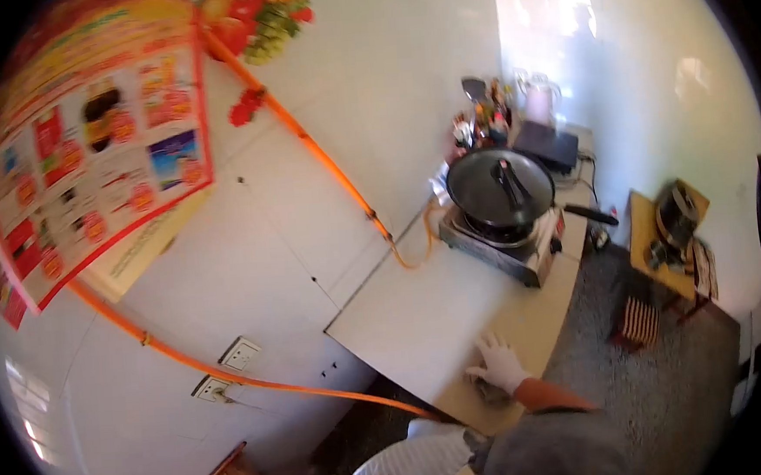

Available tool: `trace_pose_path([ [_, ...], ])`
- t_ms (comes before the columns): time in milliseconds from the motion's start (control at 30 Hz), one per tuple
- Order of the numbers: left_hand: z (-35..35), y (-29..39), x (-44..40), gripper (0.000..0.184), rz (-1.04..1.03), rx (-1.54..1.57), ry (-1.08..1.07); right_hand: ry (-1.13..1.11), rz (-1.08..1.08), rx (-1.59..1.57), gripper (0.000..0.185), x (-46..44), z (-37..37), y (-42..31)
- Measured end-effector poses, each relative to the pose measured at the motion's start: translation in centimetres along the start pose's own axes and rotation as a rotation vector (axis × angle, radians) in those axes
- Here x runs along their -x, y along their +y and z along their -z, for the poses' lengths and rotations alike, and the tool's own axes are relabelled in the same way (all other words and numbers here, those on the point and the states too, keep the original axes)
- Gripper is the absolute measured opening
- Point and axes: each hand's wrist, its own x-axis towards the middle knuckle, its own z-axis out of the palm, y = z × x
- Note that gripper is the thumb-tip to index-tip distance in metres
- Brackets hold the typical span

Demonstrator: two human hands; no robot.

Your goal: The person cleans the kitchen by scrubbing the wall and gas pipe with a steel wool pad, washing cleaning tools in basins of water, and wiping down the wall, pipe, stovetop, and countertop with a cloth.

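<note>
A: What's the biggest thing there?
B: The wall (278, 200), smooth, pale and glossy, with thin straight joints. Then the dark grey floor (570, 352), rough and speckled.

A: And the surface (403, 323)?
B: A long, pale, flat slab against the wall, smooth on top, with a straight edge on the wall side.

A: What hangs on the wall?
B: A big printed sheet (101, 154), red-bordered and curling at its lower edge. Past it runs a round orange hose (305, 146), clipped along the wall.

A: Anything standing on the surface?
B: A boxy, metallic-looking stove (535, 267), carrying a wide, round, dark pan (473, 184) with a straight black handle. A dark upright piece shows in the pan's middle; I can't make it out.

A: And the hands?
B: The right hand (498, 365), in what looks like a thin white glove, lies palm down at the near part of the surface, fingers spread. The left hand is out of view, so I can't tell its state.

A: The smallest thing?
B: A grey piece (492, 394), soft-looking and crumpled, on the surface right at the right hand's palm. I can't tell whether it is gripped.
</note>
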Motion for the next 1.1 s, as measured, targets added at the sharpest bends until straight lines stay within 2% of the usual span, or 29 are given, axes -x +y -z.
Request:
trace_pose_path([
  [33, -1.5, 1.7, -2.0, 0.026, -0.072, 0.05, -0.025, -0.031, -0.032, -0.074, 0.064, 0.2, 1.5, -0.4],
  [67, -3.3, 3.4, -3.8, 0.025, -0.147, 0.092, -0.035, -0.013, -0.056, -0.085, 0.064, 0.8, 1.5, 0.5],
  [133, -6.3, 5.3, -6.7, 0.023, -0.331, 0.138, -0.039, -0.316, -0.057, -0.049, 0.057, 2.2, -0.3, 1.8],
  [167, -7.9, 6.6, -7.9, 0.022, -0.434, 0.142, -0.02, -0.281, -0.075, -0.064, 0.057, 2.0, -0.9, 1.9],
  [200, -10.0, 7.2, -8.2, 0.031, -0.098, 0.171, -0.193, -0.324, -0.121, -0.097, 0.054, 1.6, -1.2, 2.2],
  [267, -11.5, 10.6, -10.3, 0.034, 0.051, 0.343, -0.283, -0.345, -0.174, -0.129, 0.05, 0.5, -0.7, 2.6],
  [333, -14.1, 10.8, -11.9, 0.033, -0.02, 0.344, -0.331, 0.014, -0.565, -0.761, 0.041, -1.2, -0.6, 2.1],
  [367, -15.2, 11.2, -12.5, 0.033, -0.07, 0.325, -0.384, 0.04, -0.57, -0.761, 0.041, -1.7, 0.8, 1.5],
  [433, -17.0, 12.1, -13.7, 0.032, -0.133, 0.403, -0.437, 0.039, -0.608, -1.833, 0.035, -3.1, 4.7, -0.4],
  [467, -17.6, 12.5, -14.0, 0.03, -0.178, 0.465, -0.489, 0.067, -0.599, -1.833, 0.035, -3.3, 7.7, -2.1],
  [533, -16.1, 16.9, -15.3, 0.029, -0.214, 0.508, -0.556, -0.082, -0.144, -1.797, 0.032, -3.9, 13.3, -6.6],
  [600, -14.7, 20.0, -15.8, 0.029, -0.258, 0.755, -0.822, -0.029, 0.013, -1.548, 0.041, -5.8, 11.4, -10.0],
  [667, -16.4, 21.8, -15.7, 0.027, -0.281, 1.062, -0.872, -0.201, 0.117, -1.128, 0.042, -7.3, 12.8, -14.5],
  [767, -17.5, 25.3, -16.3, 0.027, -0.19, 1.385, -0.854, -0.215, 0.485, -0.979, 0.051, -9.7, 11.7, -21.3],
  [800, -17.5, 25.5, -17.1, 0.029, -0.202, 1.426, -0.948, -0.229, 0.569, -0.969, 0.056, -10.8, 10.2, -22.9],
  [833, -17.4, 25.5, -17.7, 0.031, -0.216, 1.468, -1.041, -0.237, 0.566, -0.965, 0.056, -11.6, 9.5, -24.4],
  [867, -17.1, 25.0, -18.2, 0.031, -0.208, 1.471, -1.042, -0.207, 0.71, -0.967, 0.059, -12.1, 9.0, -25.8],
  [900, -16.8, 24.4, -18.9, 0.031, -0.124, 1.499, -1.154, -0.171, 0.858, -0.97, 0.062, -12.4, 8.5, -26.6],
  [933, -16.6, 24.1, -19.8, 0.031, -0.048, 1.522, -1.263, -0.164, 0.863, -0.97, 0.062, -12.8, 8.2, -26.9],
  [1000, -16.6, 24.3, -19.6, 0.023, -0.194, 1.665, -1.186, -0.153, 0.633, -0.609, 0.063, -13.4, 8.5, -26.0],
  [1067, -18.2, 29.7, -21.6, 0.02, -0.493, 1.719, -1.385, -0.054, 0.685, -0.572, 0.065, -16.8, 5.9, -22.3],
  [1100, -15.6, 26.8, -21.6, 0.023, -0.352, 1.595, -1.316, 0.014, 0.642, -0.578, 0.065, -16.3, 7.1, -22.6],
])
